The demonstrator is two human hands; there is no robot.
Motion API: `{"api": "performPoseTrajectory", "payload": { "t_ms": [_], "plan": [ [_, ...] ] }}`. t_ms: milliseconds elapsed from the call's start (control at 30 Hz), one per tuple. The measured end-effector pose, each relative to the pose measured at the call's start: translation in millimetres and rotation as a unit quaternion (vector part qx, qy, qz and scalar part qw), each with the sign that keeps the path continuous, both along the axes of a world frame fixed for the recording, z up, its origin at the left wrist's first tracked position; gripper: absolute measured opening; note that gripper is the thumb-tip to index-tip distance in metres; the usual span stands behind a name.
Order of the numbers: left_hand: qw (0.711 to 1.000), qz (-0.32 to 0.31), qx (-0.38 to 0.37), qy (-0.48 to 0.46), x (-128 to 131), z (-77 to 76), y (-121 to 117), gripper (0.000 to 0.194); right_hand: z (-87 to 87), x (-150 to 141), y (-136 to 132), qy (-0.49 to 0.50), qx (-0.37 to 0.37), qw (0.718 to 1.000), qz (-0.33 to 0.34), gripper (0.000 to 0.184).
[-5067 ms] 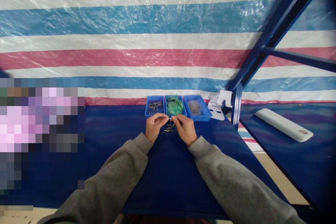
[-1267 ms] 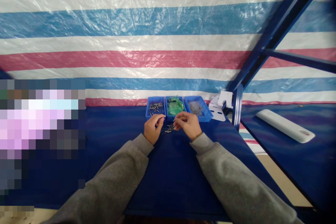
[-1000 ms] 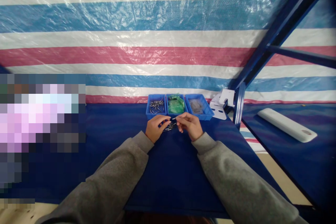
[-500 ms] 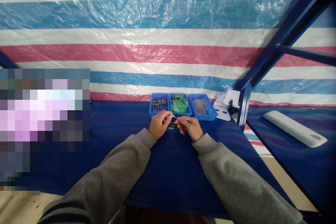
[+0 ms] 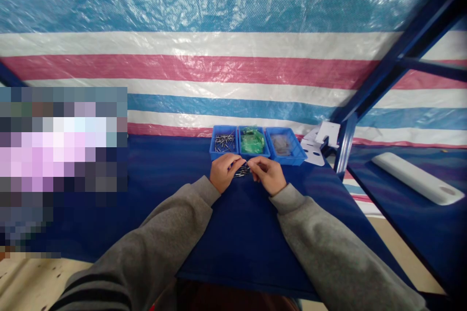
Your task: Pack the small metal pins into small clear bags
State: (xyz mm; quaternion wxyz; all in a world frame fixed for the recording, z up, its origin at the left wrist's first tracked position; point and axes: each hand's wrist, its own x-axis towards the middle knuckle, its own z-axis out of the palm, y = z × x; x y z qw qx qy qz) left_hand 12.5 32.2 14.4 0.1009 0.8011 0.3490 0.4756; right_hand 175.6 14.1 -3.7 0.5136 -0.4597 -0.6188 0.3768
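My left hand [image 5: 224, 173] is closed in a pinch over the blue table, its fingertips almost meeting those of my right hand [image 5: 270, 175], which is pinched too. Between the fingertips a tiny dark sliver of a thin metal piece shows; most of it is hidden by the fingers. Just below and behind the hands lies a small pile of thin dark metal pieces [image 5: 242, 171] on the table. Beyond my left hand stands a blue bin [image 5: 212, 147] with many similar slim metal pieces [image 5: 225, 142].
A second blue bin holds green plastic packaging [image 5: 252, 140]; a third has clear, greyish small pieces [image 5: 281, 145]. White cut-out sheets [image 5: 314, 150] lie right of the bins, by a blue metal post [image 5: 345, 146]. A long white object [image 5: 416, 177] rests on the right-hand table. The far left is pixelated.
My fingertips have come closer together, and the thin piece that showed between them is now mostly covered. The view has shifted slightly.
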Motion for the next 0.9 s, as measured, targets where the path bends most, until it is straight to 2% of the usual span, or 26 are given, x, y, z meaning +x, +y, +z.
{"api": "performPoseTrajectory", "payload": {
  "t_ms": [233, 333, 467, 600, 700, 900],
  "plan": [
    [0.998, -0.041, -0.017, -0.049, 3, 6.8, -6, 0.015, -0.7, -1, 1, -0.030, 0.011, 0.999, -0.002, 0.035],
    [0.997, -0.033, -0.033, -0.060, 1, 6.7, -5, 0.016, 0.5, 0, 1, -0.038, 0.015, 0.998, -0.040, 0.036],
    [0.999, -0.020, -0.017, -0.041, -1, 3.3, 1, 0.017, 2.4, 3, 2, -0.038, 0.033, 0.994, -0.095, 0.036],
    [0.999, -0.018, -0.013, -0.041, -1, -1.0, 5, 0.015, 5.1, 6, 2, -0.047, 0.047, 0.991, -0.118, 0.034],
    [0.996, -0.004, -0.044, -0.071, 0, -4.0, 6, 0.016, 6.7, 6, 1, -0.044, 0.049, 0.993, -0.100, 0.032],
    [0.993, -0.046, -0.087, -0.059, 0, -7.8, 6, 0.015, 8.3, 1, -4, -0.077, 0.086, 0.993, -0.026, 0.026]
  ]
}}
